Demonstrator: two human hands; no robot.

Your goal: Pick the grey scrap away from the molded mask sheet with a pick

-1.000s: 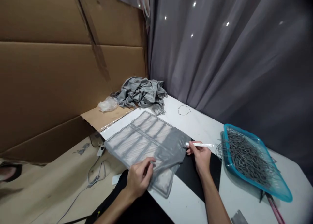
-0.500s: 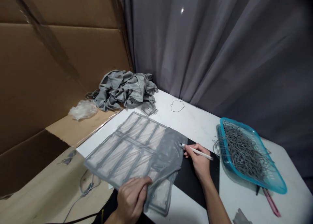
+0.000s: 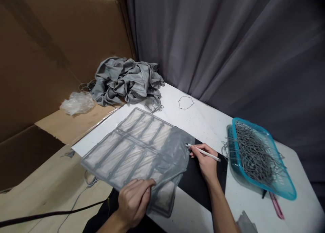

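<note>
My left hand (image 3: pixel 134 200) is closed on the near edge of a thin grey rubber-like sheet (image 3: pixel 122 134), which has raised ribs framing several pale panels. My right hand (image 3: pixel 205 162) pinches a slim white pen-shaped tool (image 3: pixel 207 154). The tool's dark tip touches or hovers just over the smooth, ribless right part of the sheet; I cannot tell which. A fold runs across the sheet beside my left fingers, with a ribbed flap below it. Under the sheet's right side lies a black mat (image 3: pixel 195 178).
On the right stands a blue basket (image 3: pixel 269 134) full of thin grey strips, with a pink-handled tool (image 3: pixel 276 206) beside it. Grey sheet scraps (image 3: pixel 127 80) are heaped at the back left, near a crumpled plastic bag (image 3: pixel 77 103). A thin dark outline-shaped loop (image 3: pixel 186 102) lies behind the sheet.
The view has shifted slightly downward. The tool's tip has moved a little to the left over the sheet. Both hands keep their hold.
</note>
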